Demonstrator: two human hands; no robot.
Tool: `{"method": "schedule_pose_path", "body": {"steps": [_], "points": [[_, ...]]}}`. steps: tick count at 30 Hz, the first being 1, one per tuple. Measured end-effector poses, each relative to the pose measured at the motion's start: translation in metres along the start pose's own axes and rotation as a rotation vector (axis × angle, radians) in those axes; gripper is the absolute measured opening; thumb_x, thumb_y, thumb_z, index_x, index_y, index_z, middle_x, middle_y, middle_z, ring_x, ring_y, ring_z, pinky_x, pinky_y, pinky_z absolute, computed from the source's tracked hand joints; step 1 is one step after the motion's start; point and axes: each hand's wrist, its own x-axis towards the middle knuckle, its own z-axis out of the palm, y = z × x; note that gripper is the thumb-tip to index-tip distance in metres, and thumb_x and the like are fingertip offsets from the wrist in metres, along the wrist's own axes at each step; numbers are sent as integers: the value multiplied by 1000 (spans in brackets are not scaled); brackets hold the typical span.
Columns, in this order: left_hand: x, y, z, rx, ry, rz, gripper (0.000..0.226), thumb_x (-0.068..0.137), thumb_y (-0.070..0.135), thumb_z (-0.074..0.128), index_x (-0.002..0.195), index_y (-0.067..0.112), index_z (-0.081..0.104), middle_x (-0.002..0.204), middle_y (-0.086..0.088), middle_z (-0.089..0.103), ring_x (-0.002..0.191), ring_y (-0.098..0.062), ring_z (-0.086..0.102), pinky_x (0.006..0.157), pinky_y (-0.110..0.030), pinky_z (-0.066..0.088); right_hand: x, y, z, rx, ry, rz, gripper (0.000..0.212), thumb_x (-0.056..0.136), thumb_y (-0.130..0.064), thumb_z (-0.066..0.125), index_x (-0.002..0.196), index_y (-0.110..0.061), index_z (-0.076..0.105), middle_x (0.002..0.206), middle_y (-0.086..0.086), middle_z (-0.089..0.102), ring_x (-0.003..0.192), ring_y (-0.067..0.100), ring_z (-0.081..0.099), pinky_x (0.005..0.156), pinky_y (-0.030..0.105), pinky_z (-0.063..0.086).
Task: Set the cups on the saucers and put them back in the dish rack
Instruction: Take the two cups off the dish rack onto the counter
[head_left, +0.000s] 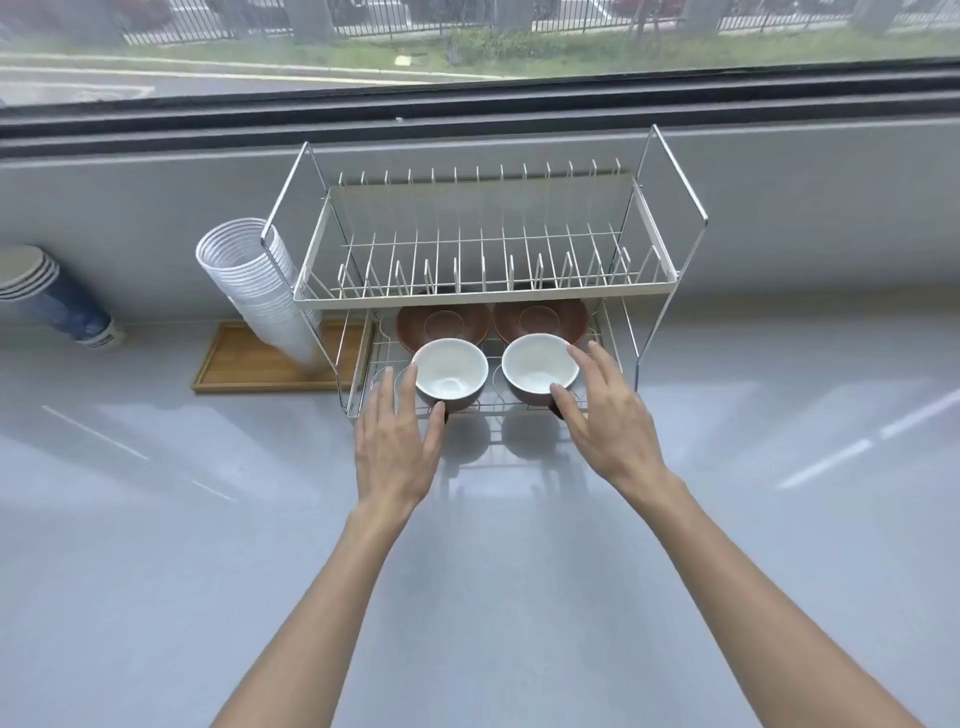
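Observation:
Two cups, brown outside and white inside, stand at the front of the lower shelf of a wire dish rack (652, 275). Behind the left cup (451, 370) and the right cup (540, 365) lie two brown saucers, the left saucer (415, 322) and the right saucer (569, 317). My left hand (397, 447) reaches to the left cup with fingers spread, thumb and fingertips at its sides. My right hand (605, 415) has its fingers on the right cup's rim and its thumb on the cup's front. Neither cup is lifted.
A tilted stack of clear plastic cups (254, 280) rests on a wooden tray (244, 364) left of the rack. Stacked blue paper cups (52, 296) lie at the far left. The rack's upper shelf holds nothing. A window ledge runs behind.

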Motion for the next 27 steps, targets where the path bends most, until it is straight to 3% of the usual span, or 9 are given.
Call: {"method": "schedule_pose_path", "body": {"steps": [6,12,15,18,21,23,25,27], "points": [[17,2,20,-189,-22,-136,59,103,41,44,156,21,28,158,-7,40,146,-26,35,116,-41,31,16,10,22,-18,-24,70,53,99,-43,47,147,-25,34,155,3,34,123,25,52,96,46,43],[36,8,29,-270,-41,-218,56,103,45,40,154,26,30,149,-8,47,124,-31,55,96,-42,42,33,16,31,24,-49,165,54,99,-44,42,149,-26,30,149,-1,42,116,31,57,89,46,47],[43,6,32,-272,-49,-244,57,103,45,39,155,26,29,153,-7,44,120,-30,58,97,-41,42,42,18,32,81,-79,240,55,100,-42,40,150,-22,28,148,3,46,127,30,50,95,46,42],[49,4,33,-315,-69,-275,56,103,41,42,155,23,29,154,-7,45,133,-30,49,102,-40,39,51,18,32,189,-121,337,55,100,-37,42,151,-22,27,142,8,53,128,32,49,99,43,37],[56,-1,32,-427,-97,-382,52,101,38,45,151,24,35,141,-8,57,127,-31,54,105,-43,43,59,18,30,252,-168,426,53,97,-29,45,148,-23,34,136,7,58,125,32,51,100,40,37],[61,-3,31,-551,-128,-514,49,100,35,47,147,27,41,123,-4,66,113,-30,61,101,-50,50,63,19,28,303,-205,476,51,91,-22,46,142,-24,43,115,5,69,113,30,61,98,42,45],[63,-4,31,-668,-163,-608,44,97,28,49,141,24,50,97,3,68,91,-26,65,91,-52,58,66,23,26,406,-253,539,52,83,-16,45,134,-23,51,89,6,73,87,27,71,87,46,55],[65,-4,30,-746,-202,-658,42,95,22,49,137,22,53,83,3,64,78,-25,64,83,-48,62,68,24,25,553,-288,602,53,79,-11,44,131,-17,55,89,14,72,68,28,72,75,47,61]]}}
